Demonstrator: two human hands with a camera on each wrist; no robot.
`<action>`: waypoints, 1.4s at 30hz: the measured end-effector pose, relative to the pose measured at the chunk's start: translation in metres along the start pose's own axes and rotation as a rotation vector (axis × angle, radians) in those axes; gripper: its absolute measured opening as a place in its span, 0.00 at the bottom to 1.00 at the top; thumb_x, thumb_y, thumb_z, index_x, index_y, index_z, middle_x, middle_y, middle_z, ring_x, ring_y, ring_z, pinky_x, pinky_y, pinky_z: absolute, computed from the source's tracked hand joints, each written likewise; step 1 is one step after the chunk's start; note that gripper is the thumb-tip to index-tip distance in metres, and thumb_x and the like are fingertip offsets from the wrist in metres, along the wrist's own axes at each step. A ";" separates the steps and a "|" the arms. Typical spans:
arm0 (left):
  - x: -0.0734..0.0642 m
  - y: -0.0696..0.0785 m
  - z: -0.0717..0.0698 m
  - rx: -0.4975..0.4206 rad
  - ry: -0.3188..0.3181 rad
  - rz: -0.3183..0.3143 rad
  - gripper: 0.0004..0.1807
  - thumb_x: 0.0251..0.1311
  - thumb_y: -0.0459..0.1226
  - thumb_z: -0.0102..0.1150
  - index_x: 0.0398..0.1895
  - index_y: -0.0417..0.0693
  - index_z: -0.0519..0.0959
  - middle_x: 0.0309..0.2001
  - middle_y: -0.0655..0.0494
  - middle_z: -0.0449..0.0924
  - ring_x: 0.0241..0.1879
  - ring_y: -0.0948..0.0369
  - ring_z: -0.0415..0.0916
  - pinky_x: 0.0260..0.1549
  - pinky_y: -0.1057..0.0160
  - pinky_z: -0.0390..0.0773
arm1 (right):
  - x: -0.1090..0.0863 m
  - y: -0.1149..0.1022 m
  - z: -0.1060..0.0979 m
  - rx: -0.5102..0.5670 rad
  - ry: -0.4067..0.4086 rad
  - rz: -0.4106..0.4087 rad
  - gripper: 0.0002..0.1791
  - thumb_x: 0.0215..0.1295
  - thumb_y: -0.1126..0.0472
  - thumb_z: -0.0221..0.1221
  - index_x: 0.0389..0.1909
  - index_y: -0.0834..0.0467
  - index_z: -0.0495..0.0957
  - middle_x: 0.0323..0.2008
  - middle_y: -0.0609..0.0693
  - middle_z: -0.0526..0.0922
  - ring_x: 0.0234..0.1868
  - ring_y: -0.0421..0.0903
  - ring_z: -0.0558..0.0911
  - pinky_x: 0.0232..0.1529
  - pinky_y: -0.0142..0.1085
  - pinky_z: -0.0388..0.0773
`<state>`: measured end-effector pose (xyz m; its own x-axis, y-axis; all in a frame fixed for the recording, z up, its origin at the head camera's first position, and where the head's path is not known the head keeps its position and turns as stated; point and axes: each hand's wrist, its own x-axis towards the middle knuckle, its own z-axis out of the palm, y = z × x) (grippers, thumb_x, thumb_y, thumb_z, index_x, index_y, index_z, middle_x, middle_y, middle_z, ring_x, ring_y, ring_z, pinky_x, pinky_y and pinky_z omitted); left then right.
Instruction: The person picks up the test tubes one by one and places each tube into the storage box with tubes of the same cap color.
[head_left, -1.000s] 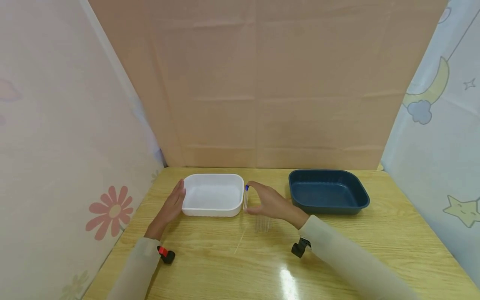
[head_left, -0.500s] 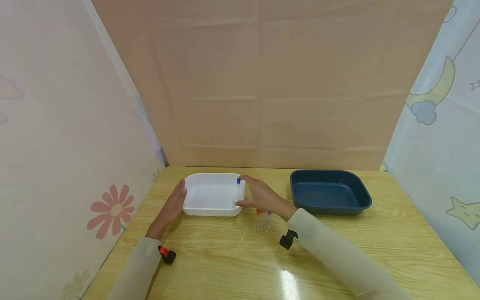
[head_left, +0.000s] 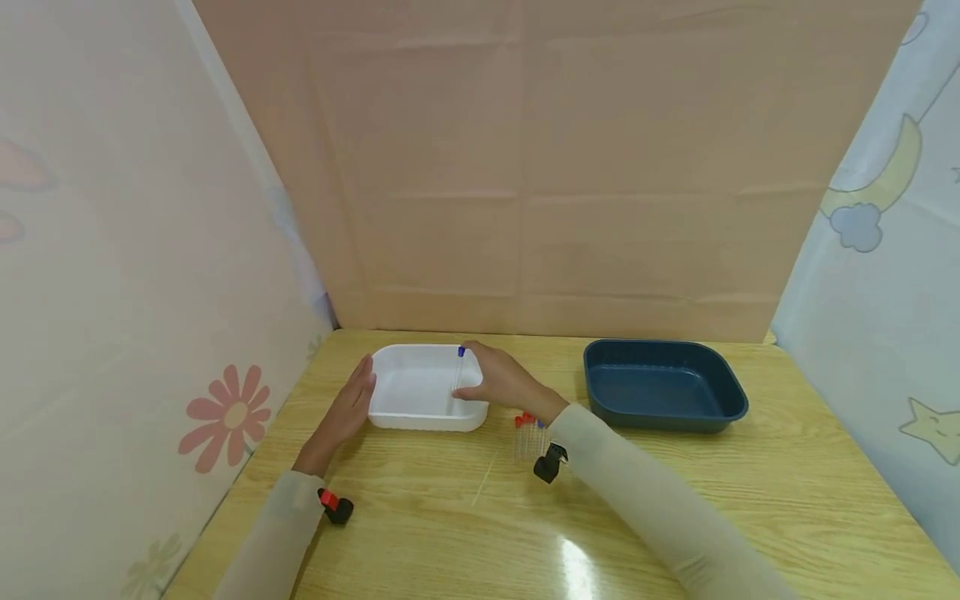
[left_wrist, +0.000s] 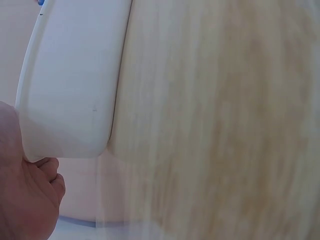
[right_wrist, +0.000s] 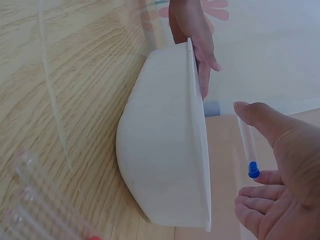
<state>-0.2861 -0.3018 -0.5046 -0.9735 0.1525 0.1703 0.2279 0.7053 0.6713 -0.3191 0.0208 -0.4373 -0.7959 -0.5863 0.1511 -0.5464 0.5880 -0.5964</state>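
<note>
In the head view my right hand (head_left: 495,377) is over the right part of a white basin (head_left: 427,422). It pinches a clear test tube (right_wrist: 246,137) with a blue cap (right_wrist: 253,169) between thumb and forefinger, one at each end. The tube is above the rim in the right wrist view. My left hand (head_left: 351,407) lies along the basin's left side, its fingers mostly straight and touching the wall near the rim. Several clear tubes (head_left: 529,443) with red and blue caps stand together below the right wrist, partly hidden by the sleeve.
A dark blue basin (head_left: 663,412) stands at the back right of the wooden table (head_left: 450,533). Behind the table hangs a brown paper sheet (head_left: 525,167). Patterned white curtains (head_left: 112,250) line both sides.
My right hand has carried the blue-capped test tube leftward from beside the white basin to above its inside. More of the grouped tubes shows. The left hand stays in place.
</note>
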 end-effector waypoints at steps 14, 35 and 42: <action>-0.001 -0.003 0.004 -0.015 0.015 0.026 0.35 0.84 0.49 0.25 0.79 0.31 0.43 0.81 0.39 0.38 0.79 0.40 0.37 0.76 0.41 0.42 | 0.023 0.003 0.025 -0.074 -0.057 0.006 0.53 0.59 0.42 0.72 0.76 0.63 0.59 0.71 0.58 0.70 0.71 0.54 0.69 0.71 0.44 0.66; -0.006 -0.001 0.003 -0.019 0.028 0.018 0.34 0.84 0.49 0.26 0.79 0.32 0.44 0.81 0.38 0.40 0.79 0.39 0.38 0.75 0.39 0.43 | 0.048 -0.020 0.057 -0.099 -0.095 -0.009 0.46 0.55 0.43 0.75 0.68 0.62 0.69 0.58 0.54 0.82 0.53 0.45 0.81 0.57 0.37 0.79; -0.006 0.001 0.005 -0.037 0.034 0.047 0.35 0.84 0.49 0.26 0.79 0.30 0.44 0.80 0.36 0.40 0.79 0.38 0.39 0.75 0.39 0.43 | 0.051 -0.017 0.063 -0.120 -0.127 0.027 0.46 0.52 0.42 0.76 0.66 0.61 0.71 0.53 0.51 0.83 0.47 0.44 0.80 0.53 0.36 0.79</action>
<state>-0.2805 -0.2986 -0.5083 -0.9606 0.1609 0.2267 0.2749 0.6719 0.6877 -0.3340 -0.0546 -0.4691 -0.7754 -0.6307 0.0307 -0.5585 0.6623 -0.4994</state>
